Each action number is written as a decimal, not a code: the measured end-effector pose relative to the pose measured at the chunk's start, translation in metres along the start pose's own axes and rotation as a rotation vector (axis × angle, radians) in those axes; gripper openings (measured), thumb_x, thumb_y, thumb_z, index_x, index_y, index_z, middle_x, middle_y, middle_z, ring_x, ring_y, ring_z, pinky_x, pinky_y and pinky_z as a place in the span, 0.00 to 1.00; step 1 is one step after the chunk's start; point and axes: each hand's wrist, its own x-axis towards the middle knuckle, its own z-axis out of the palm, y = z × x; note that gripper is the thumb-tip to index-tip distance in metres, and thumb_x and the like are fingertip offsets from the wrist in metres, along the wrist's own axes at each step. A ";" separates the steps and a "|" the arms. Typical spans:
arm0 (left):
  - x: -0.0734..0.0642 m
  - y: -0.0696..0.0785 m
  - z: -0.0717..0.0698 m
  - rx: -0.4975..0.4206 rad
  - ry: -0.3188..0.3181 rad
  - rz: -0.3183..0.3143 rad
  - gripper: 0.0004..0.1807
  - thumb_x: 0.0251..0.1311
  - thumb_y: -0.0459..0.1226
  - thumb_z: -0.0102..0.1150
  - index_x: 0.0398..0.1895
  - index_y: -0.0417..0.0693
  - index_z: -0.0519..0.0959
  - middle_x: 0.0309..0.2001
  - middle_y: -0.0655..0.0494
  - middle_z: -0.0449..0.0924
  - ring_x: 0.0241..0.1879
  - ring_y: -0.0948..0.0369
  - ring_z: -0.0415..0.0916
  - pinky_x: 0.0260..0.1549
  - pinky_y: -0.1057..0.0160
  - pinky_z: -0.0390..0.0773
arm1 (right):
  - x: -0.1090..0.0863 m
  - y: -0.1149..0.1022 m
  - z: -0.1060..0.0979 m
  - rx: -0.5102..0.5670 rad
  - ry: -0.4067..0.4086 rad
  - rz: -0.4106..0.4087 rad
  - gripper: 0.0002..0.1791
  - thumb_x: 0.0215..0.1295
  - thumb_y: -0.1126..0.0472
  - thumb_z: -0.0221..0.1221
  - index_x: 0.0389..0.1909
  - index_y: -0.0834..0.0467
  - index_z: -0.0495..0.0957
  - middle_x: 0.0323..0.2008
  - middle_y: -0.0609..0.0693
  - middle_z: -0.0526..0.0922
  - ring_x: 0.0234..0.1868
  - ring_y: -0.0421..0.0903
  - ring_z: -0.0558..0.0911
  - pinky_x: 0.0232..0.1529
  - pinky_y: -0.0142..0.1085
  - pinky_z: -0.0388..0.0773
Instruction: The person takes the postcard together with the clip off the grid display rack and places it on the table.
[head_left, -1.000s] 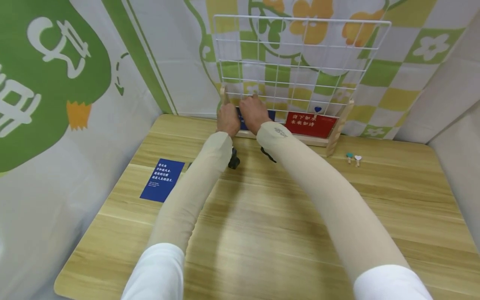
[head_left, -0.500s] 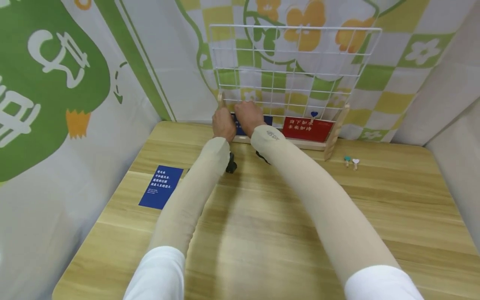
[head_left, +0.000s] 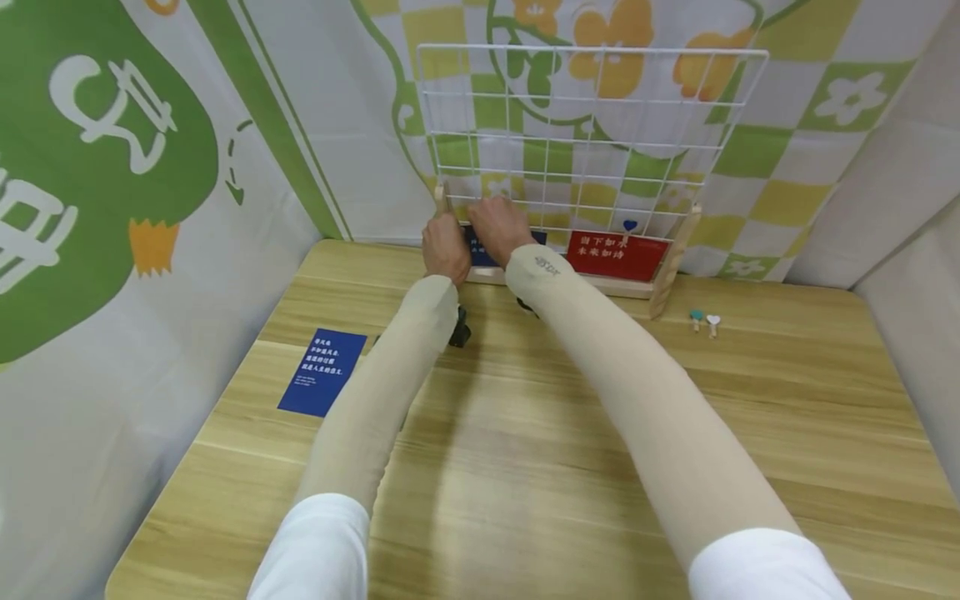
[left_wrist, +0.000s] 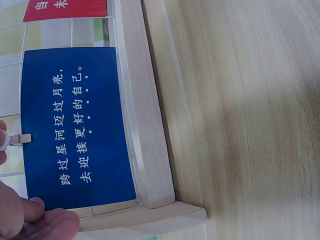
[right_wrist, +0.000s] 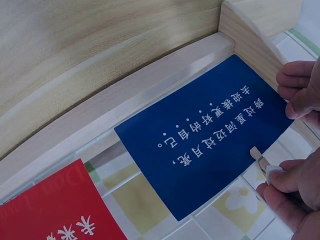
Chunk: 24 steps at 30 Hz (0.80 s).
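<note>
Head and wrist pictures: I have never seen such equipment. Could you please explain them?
No machine here: each grip is a person's bare hand. The head camera looks forward and down; each wrist camera looks at its own hand's work. The left grip pinches a blue rectangular printed card; the right grip pinches a small wooden clip with a white top at the card's edge. Behind the card is a white wire grid in a pale wooden stand. On the wooden table lie another blue printed card and two clips with heart-shaped tops, teal and white.
</note>
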 end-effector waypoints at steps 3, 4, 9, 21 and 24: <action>-0.001 0.000 -0.002 0.000 0.005 0.006 0.13 0.67 0.34 0.54 0.38 0.33 0.84 0.41 0.34 0.85 0.43 0.41 0.84 0.42 0.48 0.83 | 0.000 0.001 -0.001 0.007 0.004 -0.008 0.13 0.72 0.71 0.49 0.35 0.62 0.84 0.35 0.57 0.88 0.35 0.53 0.87 0.36 0.40 0.85; -0.001 0.000 -0.002 0.002 0.005 0.007 0.13 0.67 0.34 0.54 0.37 0.33 0.84 0.41 0.34 0.85 0.43 0.41 0.84 0.42 0.48 0.83 | 0.001 0.001 -0.001 0.015 0.003 -0.007 0.13 0.72 0.72 0.49 0.36 0.62 0.84 0.36 0.57 0.88 0.36 0.53 0.87 0.37 0.41 0.86; -0.002 -0.001 -0.004 0.018 -0.010 0.011 0.12 0.67 0.35 0.54 0.38 0.34 0.84 0.41 0.35 0.85 0.43 0.42 0.84 0.41 0.49 0.83 | 0.001 0.003 -0.002 0.025 -0.015 -0.007 0.12 0.70 0.72 0.50 0.39 0.62 0.84 0.38 0.58 0.88 0.38 0.54 0.87 0.38 0.41 0.86; -0.005 -0.004 -0.004 0.040 -0.020 0.059 0.12 0.69 0.37 0.55 0.40 0.35 0.82 0.42 0.36 0.85 0.43 0.42 0.84 0.41 0.48 0.83 | -0.001 0.003 -0.003 0.002 -0.020 -0.045 0.11 0.68 0.73 0.52 0.38 0.63 0.84 0.37 0.57 0.88 0.37 0.53 0.87 0.36 0.40 0.86; -0.007 -0.006 -0.004 0.040 -0.009 0.080 0.11 0.69 0.35 0.53 0.40 0.34 0.81 0.42 0.35 0.85 0.43 0.41 0.84 0.40 0.48 0.83 | -0.002 0.003 -0.003 -0.029 -0.025 -0.080 0.11 0.68 0.73 0.53 0.37 0.63 0.85 0.37 0.57 0.88 0.37 0.53 0.87 0.36 0.40 0.86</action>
